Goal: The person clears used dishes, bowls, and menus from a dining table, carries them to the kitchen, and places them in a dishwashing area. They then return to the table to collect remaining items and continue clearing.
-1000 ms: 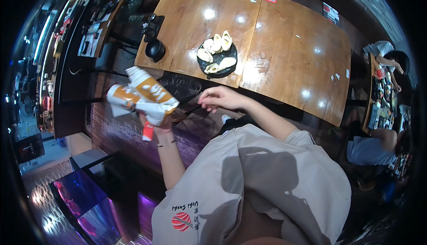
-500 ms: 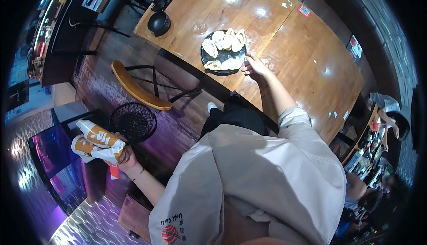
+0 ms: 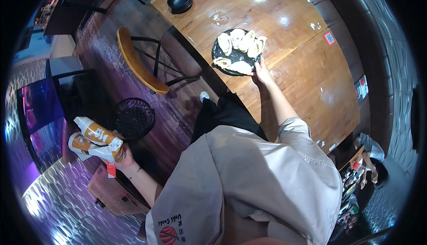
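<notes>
My right hand [image 3: 262, 70] grips the near right rim of a round black plate [image 3: 237, 57], thumb on top and fingers partly hidden underneath. Several oyster shells [image 3: 247, 41] lie along the plate's far side, with more along its near rim. The plate is over the near edge of the wooden table [image 3: 293, 80]; I cannot tell whether it still touches the wood. Out to the left, my left hand [image 3: 126, 157] is closed around two white-and-orange paper cups [image 3: 101, 134], held tilted side by side. A red tag [image 3: 111, 170] hangs under that hand.
Black bowls [image 3: 180, 0] stand at the table's far left corner, near a wet patch [image 3: 219, 18]. A wooden-backed chair [image 3: 129, 60] and a black woven basket [image 3: 134, 118] are on my left. Scraps lie on the table. Another person [image 3: 372, 154] is at the far right.
My view has turned, shifting the room across the picture. The plate, still in my right hand, has come slightly nearer to me relative to the wet patch. My left hand keeps the cups.
</notes>
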### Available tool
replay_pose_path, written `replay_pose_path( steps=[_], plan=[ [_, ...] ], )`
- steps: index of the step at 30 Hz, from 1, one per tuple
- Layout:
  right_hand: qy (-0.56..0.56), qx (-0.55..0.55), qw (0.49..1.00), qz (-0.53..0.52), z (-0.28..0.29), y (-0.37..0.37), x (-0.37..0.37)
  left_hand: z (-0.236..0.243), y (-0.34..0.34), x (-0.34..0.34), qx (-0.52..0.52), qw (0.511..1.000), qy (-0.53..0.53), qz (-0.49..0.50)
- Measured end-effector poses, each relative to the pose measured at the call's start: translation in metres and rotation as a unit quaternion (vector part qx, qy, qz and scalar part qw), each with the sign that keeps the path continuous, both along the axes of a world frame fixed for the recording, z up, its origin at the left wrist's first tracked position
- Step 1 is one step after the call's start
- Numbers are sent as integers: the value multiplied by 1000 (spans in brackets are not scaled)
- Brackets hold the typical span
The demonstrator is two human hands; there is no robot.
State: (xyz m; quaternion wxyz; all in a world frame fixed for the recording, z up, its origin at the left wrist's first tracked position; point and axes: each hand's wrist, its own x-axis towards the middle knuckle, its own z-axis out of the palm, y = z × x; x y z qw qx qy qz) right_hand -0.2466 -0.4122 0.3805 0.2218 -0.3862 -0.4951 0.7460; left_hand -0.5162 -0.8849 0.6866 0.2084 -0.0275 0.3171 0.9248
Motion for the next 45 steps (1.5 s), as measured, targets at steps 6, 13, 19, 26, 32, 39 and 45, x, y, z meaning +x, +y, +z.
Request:
replay_pose_path(
  steps=[6,13,19,26,32,39,45],
  plan=[
    [-46,25,999,2,2,-11,-11,-17,-48,-5,89,993,11,-71],
    [-36,-5,999,-7,-2,-24,-16,-53,-120,-3,136,983,62,-104],
    [-63,46,997,-9,-1,-34,-21,-64,-150,-1,75,997,16,-19],
    [-93,91,992,-7,4,-46,-21,-63,-160,3,31,999,-3,27],
    [-86,176,981,0,-17,-42,-8,-67,-169,2,54,998,25,-2],
    [-101,157,982,10,-6,-58,3,-99,-222,-11,25,998,-14,55],
    [-137,123,982,-43,42,-111,2,-96,-234,-44,126,991,-17,-34]
  ],
)
